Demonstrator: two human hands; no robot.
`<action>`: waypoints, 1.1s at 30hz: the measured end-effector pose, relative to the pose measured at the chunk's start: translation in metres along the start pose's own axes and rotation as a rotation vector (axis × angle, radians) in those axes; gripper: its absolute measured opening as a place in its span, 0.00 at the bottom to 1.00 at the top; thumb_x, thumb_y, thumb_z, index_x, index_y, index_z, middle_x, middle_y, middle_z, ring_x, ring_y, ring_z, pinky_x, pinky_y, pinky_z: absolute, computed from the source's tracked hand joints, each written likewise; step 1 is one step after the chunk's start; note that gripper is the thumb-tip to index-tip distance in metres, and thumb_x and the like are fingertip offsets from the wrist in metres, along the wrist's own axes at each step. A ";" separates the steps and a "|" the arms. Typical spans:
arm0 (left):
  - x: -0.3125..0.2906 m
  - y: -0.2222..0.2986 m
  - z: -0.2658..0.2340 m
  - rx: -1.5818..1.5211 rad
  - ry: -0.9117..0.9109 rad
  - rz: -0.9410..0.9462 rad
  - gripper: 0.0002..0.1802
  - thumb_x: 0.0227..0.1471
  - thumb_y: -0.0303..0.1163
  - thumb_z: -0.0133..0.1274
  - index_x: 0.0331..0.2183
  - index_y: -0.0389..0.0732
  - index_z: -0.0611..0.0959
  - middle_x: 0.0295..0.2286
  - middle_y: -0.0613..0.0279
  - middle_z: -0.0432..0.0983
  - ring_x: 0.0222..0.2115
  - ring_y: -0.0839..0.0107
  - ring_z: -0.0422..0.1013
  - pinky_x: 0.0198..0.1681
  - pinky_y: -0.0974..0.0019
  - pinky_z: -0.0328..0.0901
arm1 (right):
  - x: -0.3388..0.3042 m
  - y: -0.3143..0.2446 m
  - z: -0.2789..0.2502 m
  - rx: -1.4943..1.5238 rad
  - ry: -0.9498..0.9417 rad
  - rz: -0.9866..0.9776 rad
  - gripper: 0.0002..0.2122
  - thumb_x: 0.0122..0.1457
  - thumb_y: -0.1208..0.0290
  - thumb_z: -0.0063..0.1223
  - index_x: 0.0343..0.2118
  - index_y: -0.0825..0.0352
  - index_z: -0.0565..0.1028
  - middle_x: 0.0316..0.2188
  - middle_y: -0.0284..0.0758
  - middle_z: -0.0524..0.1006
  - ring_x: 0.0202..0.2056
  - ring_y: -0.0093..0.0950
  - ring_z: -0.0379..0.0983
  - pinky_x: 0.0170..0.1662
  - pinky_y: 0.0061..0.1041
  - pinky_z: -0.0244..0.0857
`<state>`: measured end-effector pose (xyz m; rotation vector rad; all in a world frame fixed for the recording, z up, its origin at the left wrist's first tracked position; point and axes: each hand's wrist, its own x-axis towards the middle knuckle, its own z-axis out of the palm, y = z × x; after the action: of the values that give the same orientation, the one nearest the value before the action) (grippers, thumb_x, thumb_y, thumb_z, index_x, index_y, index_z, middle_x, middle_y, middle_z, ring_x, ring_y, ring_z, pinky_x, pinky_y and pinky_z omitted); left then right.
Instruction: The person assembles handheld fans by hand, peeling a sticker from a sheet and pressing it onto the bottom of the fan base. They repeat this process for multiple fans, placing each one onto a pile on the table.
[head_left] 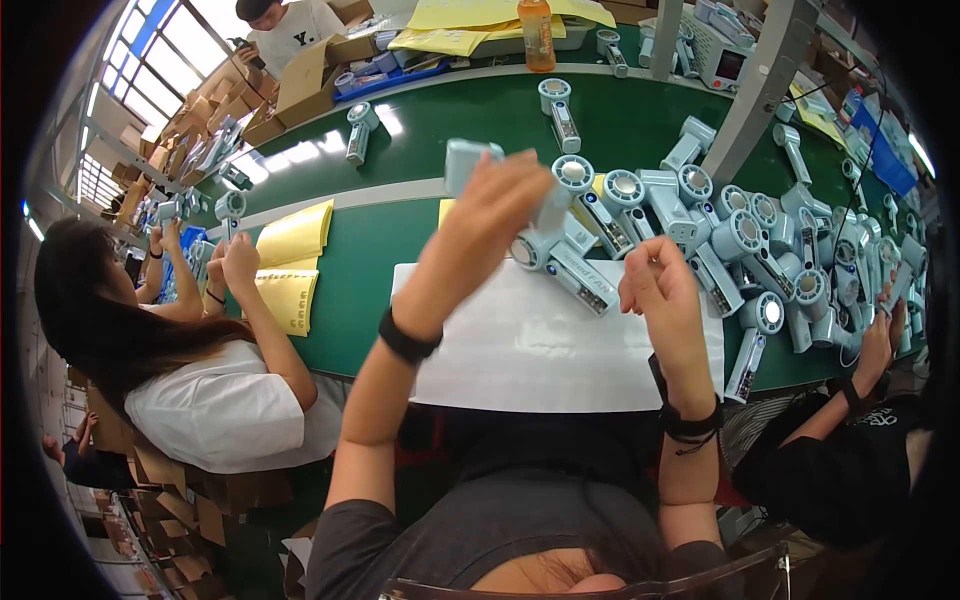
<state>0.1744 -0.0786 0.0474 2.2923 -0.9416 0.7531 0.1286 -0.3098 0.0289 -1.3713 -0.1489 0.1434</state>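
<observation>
Held handheld fan (468, 166): pale-blue plastic, motion-blurred, above far edge of glossy white sheet (540, 355)
Long axis: slants far-left to near-right; can't tell which end is the head
Left hand (490, 220): back up, reaching forward-right, grip closed around fan
Right hand (664, 285): raised, fingers curled beside fan pile (738, 232); can't tell if grip is clenched
Pile: round slotted heads, straight handles

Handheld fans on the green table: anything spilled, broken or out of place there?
The heap of fans on the right looks untidy: they lie at mixed angles, some overlapping, and one fan lies askew on the white mat. No spill shows; small damage is impossible to judge.
</observation>
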 end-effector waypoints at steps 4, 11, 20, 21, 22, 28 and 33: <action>0.044 -0.102 0.027 0.240 -0.119 -0.009 0.25 0.45 0.16 0.53 0.47 0.43 0.76 0.47 0.56 0.73 0.53 0.55 0.66 0.62 0.48 0.54 | -0.012 0.042 0.003 -0.333 -0.015 -0.039 0.08 0.58 0.72 0.58 0.33 0.65 0.68 0.21 0.26 0.72 0.23 0.14 0.66 0.27 0.14 0.58; 0.071 -0.207 0.118 0.505 -0.521 -0.030 0.23 0.50 0.24 0.50 0.50 0.50 0.73 0.42 0.55 0.73 0.50 0.55 0.69 0.59 0.40 0.55 | -0.015 0.049 0.011 -0.482 -0.128 0.098 0.08 0.57 0.73 0.58 0.35 0.68 0.71 0.21 0.29 0.74 0.23 0.16 0.68 0.29 0.17 0.62; 0.124 -0.170 0.164 0.588 -0.417 0.218 0.23 0.44 0.32 0.61 0.45 0.50 0.78 0.40 0.60 0.72 0.44 0.64 0.72 0.46 0.52 0.66 | -0.021 0.050 0.020 -0.601 -0.174 0.054 0.09 0.56 0.72 0.59 0.35 0.69 0.71 0.22 0.35 0.75 0.24 0.23 0.71 0.30 0.21 0.65; 0.125 -0.173 0.160 0.651 -0.404 0.363 0.24 0.42 0.32 0.63 0.44 0.49 0.79 0.41 0.62 0.72 0.44 0.65 0.72 0.45 0.55 0.66 | -0.022 0.051 0.023 -0.600 -0.186 0.054 0.09 0.56 0.72 0.59 0.35 0.69 0.71 0.22 0.35 0.75 0.24 0.23 0.71 0.30 0.21 0.65; 0.125 -0.179 0.152 0.657 -0.406 0.352 0.24 0.42 0.32 0.63 0.44 0.49 0.79 0.41 0.62 0.72 0.44 0.65 0.72 0.45 0.55 0.66 | -0.024 0.053 0.025 -0.597 -0.221 0.058 0.09 0.56 0.72 0.59 0.35 0.69 0.71 0.21 0.35 0.75 0.24 0.24 0.71 0.30 0.22 0.65; 0.111 -0.156 0.067 0.110 0.328 0.042 0.14 0.45 0.34 0.61 0.35 0.39 0.79 0.33 0.54 0.75 0.38 0.52 0.72 0.37 0.58 0.67 | -0.048 0.066 0.032 -0.605 -0.320 -0.007 0.09 0.56 0.71 0.59 0.36 0.67 0.72 0.21 0.35 0.74 0.24 0.28 0.71 0.30 0.24 0.65; 0.056 -0.091 -0.031 -0.370 0.752 -0.234 0.17 0.60 0.37 0.52 0.45 0.36 0.73 0.38 0.54 0.76 0.40 0.61 0.73 0.43 0.61 0.66 | -0.062 0.075 0.043 -0.608 -0.410 -0.073 0.09 0.56 0.70 0.59 0.36 0.67 0.72 0.21 0.35 0.73 0.25 0.30 0.70 0.30 0.28 0.64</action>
<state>0.2667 -0.0276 0.0820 1.5598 -0.4046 1.1093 0.0587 -0.2660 -0.0380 -1.9255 -0.6241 0.3374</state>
